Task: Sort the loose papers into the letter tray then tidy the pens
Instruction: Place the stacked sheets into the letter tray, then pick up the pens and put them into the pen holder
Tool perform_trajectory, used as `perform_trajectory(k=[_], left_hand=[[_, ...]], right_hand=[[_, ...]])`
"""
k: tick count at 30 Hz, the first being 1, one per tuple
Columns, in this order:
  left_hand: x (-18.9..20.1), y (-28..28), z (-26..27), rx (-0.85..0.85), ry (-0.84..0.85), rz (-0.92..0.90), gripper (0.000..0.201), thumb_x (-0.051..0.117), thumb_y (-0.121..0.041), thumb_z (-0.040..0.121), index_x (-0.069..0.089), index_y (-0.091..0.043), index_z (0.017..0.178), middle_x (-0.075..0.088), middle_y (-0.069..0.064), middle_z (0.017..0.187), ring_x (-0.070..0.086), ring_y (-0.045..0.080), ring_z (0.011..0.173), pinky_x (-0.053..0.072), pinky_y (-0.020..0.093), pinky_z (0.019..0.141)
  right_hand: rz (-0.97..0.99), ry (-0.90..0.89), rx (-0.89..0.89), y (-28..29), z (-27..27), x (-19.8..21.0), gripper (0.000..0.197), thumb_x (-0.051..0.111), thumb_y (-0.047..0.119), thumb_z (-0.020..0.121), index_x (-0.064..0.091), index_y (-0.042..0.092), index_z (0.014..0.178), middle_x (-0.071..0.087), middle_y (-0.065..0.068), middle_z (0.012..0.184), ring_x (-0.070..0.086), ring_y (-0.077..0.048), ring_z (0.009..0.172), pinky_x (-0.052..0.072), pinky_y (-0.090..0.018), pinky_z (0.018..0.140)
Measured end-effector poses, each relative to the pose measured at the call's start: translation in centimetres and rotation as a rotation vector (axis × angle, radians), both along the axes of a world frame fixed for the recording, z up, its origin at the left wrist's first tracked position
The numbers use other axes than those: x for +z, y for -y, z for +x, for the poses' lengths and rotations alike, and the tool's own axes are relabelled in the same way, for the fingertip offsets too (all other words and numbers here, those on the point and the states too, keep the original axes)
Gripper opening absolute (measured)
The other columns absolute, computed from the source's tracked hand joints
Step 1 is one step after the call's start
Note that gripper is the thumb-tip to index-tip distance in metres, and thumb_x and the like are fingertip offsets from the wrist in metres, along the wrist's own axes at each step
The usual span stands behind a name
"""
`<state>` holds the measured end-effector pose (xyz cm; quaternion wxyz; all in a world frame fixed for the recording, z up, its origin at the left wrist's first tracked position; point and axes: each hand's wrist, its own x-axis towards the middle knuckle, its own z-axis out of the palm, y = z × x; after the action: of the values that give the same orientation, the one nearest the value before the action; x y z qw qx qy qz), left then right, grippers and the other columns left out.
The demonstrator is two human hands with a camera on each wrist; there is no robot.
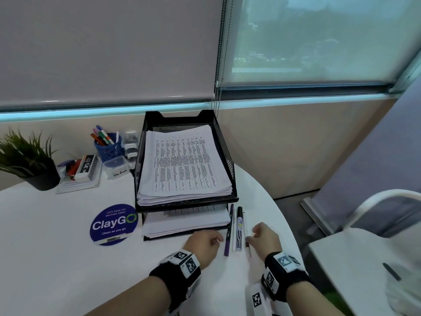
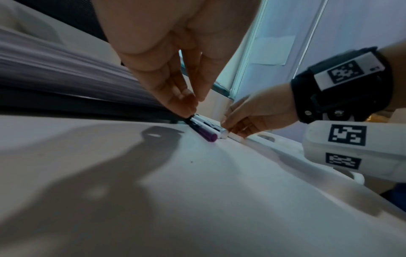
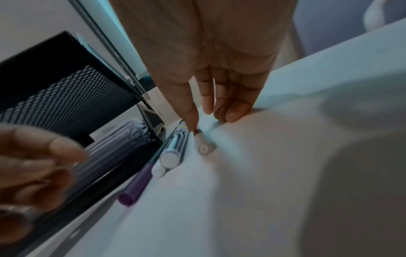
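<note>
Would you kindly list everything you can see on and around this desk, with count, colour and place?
Letter tray: one, black mesh, two tiers, desk centre.
Papers: two white stacks, one per tier.
Loose pens: four, one purple, others mostly white, side by side right of the tray.
Pen cup: one, blue, holding coloured pens, left of the tray.
Plastic boxes: several, clear, by the cup.
Plant: one, green, black pot, far left.
Sticker: one, round, blue, on the desk.
Desk: one, white.
Chair: one, white, right.
Left hand: touching the purple pen.
Right hand: touching the rightmost pen.

papers [image 1: 182, 165] stacked in tray [image 1: 224, 142], pens [image 1: 239, 229] beside
</note>
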<state>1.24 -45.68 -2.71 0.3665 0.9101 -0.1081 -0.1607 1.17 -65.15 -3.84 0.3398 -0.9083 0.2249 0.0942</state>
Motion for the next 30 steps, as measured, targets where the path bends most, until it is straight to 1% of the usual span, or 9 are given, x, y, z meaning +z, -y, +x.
perform_trajectory(k=[2, 4, 9, 16, 20, 22, 25, 28, 30], left_hand=[[-0.5, 1.0, 0.3, -0.053, -0.013, 0.065, 0.028, 0.046, -0.02, 0.09, 0.067, -0.027, 0.107, 0.066, -0.008, 0.113, 0.06, 0.012, 0.105, 0.044, 0.019, 0.09], [-0.8, 1.6, 0.5, -0.077, -0.015, 0.124, 0.029, 0.044, -0.022, 0.09, 0.065, -0.028, 0.109, 0.065, -0.007, 0.114, 0.059, 0.015, 0.107, 0.044, 0.022, 0.089], [-1.3, 2.2, 1.0, -0.031, -0.079, 0.241, 0.025, 0.049, -0.04, 0.087, 0.061, -0.024, 0.102, 0.066, -0.003, 0.104, 0.06, 0.019, 0.099, 0.045, 0.027, 0.083], [-1.1, 3.7, 1.1, -0.001, -0.054, 0.352, 0.045, 0.043, -0.051, 0.09, 0.053, -0.015, 0.114, 0.062, 0.004, 0.116, 0.057, 0.024, 0.107, 0.043, 0.03, 0.084], [-0.3, 5.5, 1.0, -0.069, -0.018, 0.49, 0.065, 0.04, -0.062, 0.087, 0.045, -0.01, 0.125, 0.062, 0.007, 0.117, 0.059, 0.026, 0.106, 0.046, 0.033, 0.082], [-0.3, 6.1, 1.1, -0.104, -0.002, 0.531, 0.061, 0.045, -0.056, 0.088, 0.043, -0.007, 0.125, 0.061, 0.009, 0.118, 0.059, 0.027, 0.107, 0.046, 0.033, 0.082], [-0.4, 6.5, 1.3, -0.119, -0.008, 0.553, 0.04, 0.046, -0.032, 0.092, 0.046, -0.004, 0.121, 0.061, 0.011, 0.119, 0.059, 0.027, 0.107, 0.045, 0.03, 0.082], [-0.7, 6.4, 1.6, -0.144, -0.067, 0.553, 0.03, 0.042, -0.016, 0.09, 0.051, -0.003, 0.116, 0.063, 0.011, 0.115, 0.061, 0.027, 0.103, 0.046, 0.028, 0.081], [-0.9, 6.1, 1.6, -0.162, -0.108, 0.55, 0.033, 0.041, -0.014, 0.089, 0.048, -0.002, 0.12, 0.063, 0.013, 0.116, 0.061, 0.028, 0.104, 0.046, 0.029, 0.081]], right_hand=[[-0.007, -0.007, -0.01, -0.1, 0.4, -0.2, 0.017, 0.059, 0.01, 0.081, 0.048, 0.017, 0.093, 0.061, -0.004, 0.092, 0.06, -0.023, 0.086, 0.046, -0.027, 0.072], [0.019, -0.002, -0.039, -0.2, 0.8, -0.3, 0.017, 0.058, 0.012, 0.081, 0.049, 0.014, 0.096, 0.065, -0.009, 0.094, 0.063, -0.027, 0.087, 0.051, -0.031, 0.076], [0.015, -0.03, -0.038, -0.7, 1.8, -0.2, 0.046, 0.068, 0.042, 0.078, 0.05, 0.01, 0.107, 0.062, -0.007, 0.098, 0.062, -0.026, 0.089, 0.047, -0.028, 0.071], [-0.124, -0.099, -0.036, -0.6, 2.7, 0.0, 0.026, 0.063, 0.021, 0.079, 0.044, 0.01, 0.093, 0.055, -0.006, 0.095, 0.05, -0.022, 0.078, 0.036, -0.024, 0.064], [-0.154, -0.156, -0.029, -0.6, 2.8, -0.1, 0.029, 0.061, 0.015, 0.077, 0.037, 0.011, 0.093, 0.054, -0.008, 0.099, 0.055, -0.026, 0.087, 0.04, -0.026, 0.067], [-0.174, -0.174, -0.027, -0.6, 2.6, -0.4, 0.03, 0.059, 0.013, 0.079, 0.037, 0.01, 0.099, 0.055, -0.012, 0.112, 0.057, -0.03, 0.102, 0.044, -0.029, 0.076], [-0.244, -0.17, -0.001, -0.8, 2.1, -1.1, 0.033, 0.05, 0.013, 0.088, 0.038, 0.005, 0.118, 0.049, -0.014, 0.126, 0.05, -0.032, 0.115, 0.043, -0.033, 0.09], [-0.353, -0.167, 0.035, -1.1, 1.5, -1.5, 0.03, 0.039, 0.012, 0.096, 0.034, 0.006, 0.125, 0.044, -0.011, 0.132, 0.045, -0.029, 0.122, 0.042, -0.035, 0.095], [-0.396, -0.188, 0.033, -1.5, 1.2, -1.5, 0.032, 0.037, 0.006, 0.095, 0.032, 0.007, 0.127, 0.042, -0.009, 0.133, 0.042, -0.027, 0.123, 0.043, -0.036, 0.094]])
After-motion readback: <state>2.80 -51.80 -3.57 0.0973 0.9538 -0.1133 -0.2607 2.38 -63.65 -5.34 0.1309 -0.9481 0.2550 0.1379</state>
